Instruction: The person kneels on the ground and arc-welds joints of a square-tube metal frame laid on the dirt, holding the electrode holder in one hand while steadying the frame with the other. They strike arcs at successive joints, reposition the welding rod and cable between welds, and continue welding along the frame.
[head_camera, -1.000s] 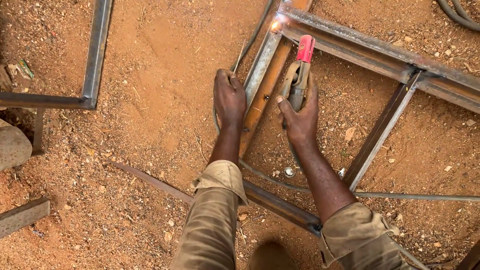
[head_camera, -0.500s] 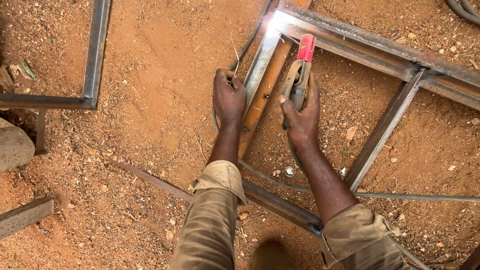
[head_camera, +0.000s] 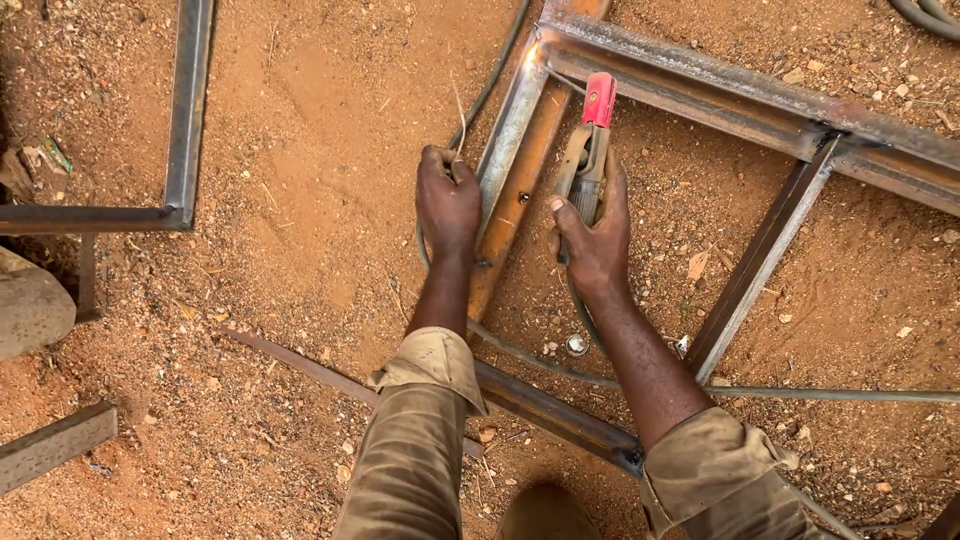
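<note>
A steel frame (head_camera: 700, 85) of angle bars lies on red dirt, its corner at the top middle. My right hand (head_camera: 592, 235) grips a welding electrode holder (head_camera: 588, 150) with a red tip, and its thin rod reaches towards the corner joint (head_camera: 540, 50). My left hand (head_camera: 447, 200) is closed in a fist on the ground beside the frame's left bar (head_camera: 505, 130), pinching a thin wire-like rod (head_camera: 459, 110) that sticks up. A rusty orange bar (head_camera: 515, 200) lies between my hands.
A second steel frame (head_camera: 185, 130) lies at the left. A cable (head_camera: 560, 370) runs under my right arm. A flat strip (head_camera: 300, 365), a loose bar (head_camera: 55, 445), a grey stone (head_camera: 30, 305) and hoses (head_camera: 925, 15) are around.
The bright welding glare at the frame's corner has gone out. Both hands stay in nearly the same place.
</note>
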